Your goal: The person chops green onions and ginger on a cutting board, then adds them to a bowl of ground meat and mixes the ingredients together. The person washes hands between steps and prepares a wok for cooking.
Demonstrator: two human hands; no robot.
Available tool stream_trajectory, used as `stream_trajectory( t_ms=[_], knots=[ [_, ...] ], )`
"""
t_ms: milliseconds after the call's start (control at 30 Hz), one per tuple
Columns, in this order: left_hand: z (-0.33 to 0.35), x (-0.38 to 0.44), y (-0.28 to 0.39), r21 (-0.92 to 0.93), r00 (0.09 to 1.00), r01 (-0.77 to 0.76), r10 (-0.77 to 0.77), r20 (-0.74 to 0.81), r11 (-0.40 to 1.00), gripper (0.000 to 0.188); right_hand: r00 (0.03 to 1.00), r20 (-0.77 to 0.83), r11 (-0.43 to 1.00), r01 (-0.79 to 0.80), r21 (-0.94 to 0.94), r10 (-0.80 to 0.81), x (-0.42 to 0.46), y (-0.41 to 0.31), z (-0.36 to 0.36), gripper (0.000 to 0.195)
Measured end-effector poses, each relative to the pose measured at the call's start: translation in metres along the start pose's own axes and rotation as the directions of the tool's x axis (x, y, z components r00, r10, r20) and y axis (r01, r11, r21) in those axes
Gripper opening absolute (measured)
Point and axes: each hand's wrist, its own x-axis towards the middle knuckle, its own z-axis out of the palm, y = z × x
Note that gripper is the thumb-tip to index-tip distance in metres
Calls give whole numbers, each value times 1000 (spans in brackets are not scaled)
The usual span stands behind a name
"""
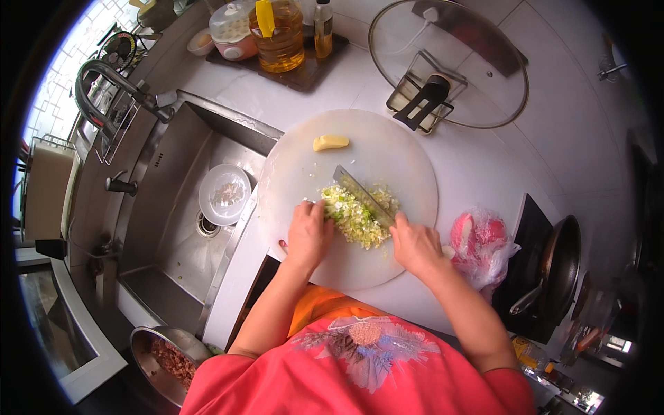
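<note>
On the round white cutting board (pixel 358 127) lies a heap of finely chopped green and pale vegetable (pixel 358 218), probably scallion. My right hand (pixel 417 244) grips a kitchen knife (pixel 358 189), its broad blade slanting up and left across the heap. My left hand (pixel 309 231) rests at the heap's left edge with fingers bent; the fingertips are partly hidden, so whether they pinch any pieces is unclear. A peeled yellow piece (pixel 331 142), perhaps ginger, lies apart near the board's far side.
Left of the board is a steel sink (pixel 171 202) holding a white bowl (pixel 225 194). A metal bowl of minced meat (pixel 168 358) stands at lower left. To the right are a plastic bag (pixel 482 249) and a frying pan (pixel 560 270). A glass lid (pixel 482 67) leans behind, near an oil jug (pixel 277 44).
</note>
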Motion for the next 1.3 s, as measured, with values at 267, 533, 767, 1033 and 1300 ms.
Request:
stream_trajectory(
  t_ms=[267,533,767,1033,1300],
  knots=[
    [-12,-12,12,-132,990,-52,34,-137,990,27,995,74,997,68,-46,-64,-1,-35,-23,17],
    [-41,-41,-30,130,999,-35,34,4,991,35,998,46,998,48,-29,-47,3,-25,-16,17],
    [-51,-42,-12,244,987,-21,-19,161,969,41,995,94,999,35,-26,-33,2,-41,4,14],
    [-50,-40,-10,213,988,-33,0,158,977,34,991,131,1000,-31,-5,31,-11,-32,-13,19],
    [-34,-29,2,155,990,-79,59,126,985,34,993,17,992,-121,28,121,-24,-19,24,17]
  ],
)
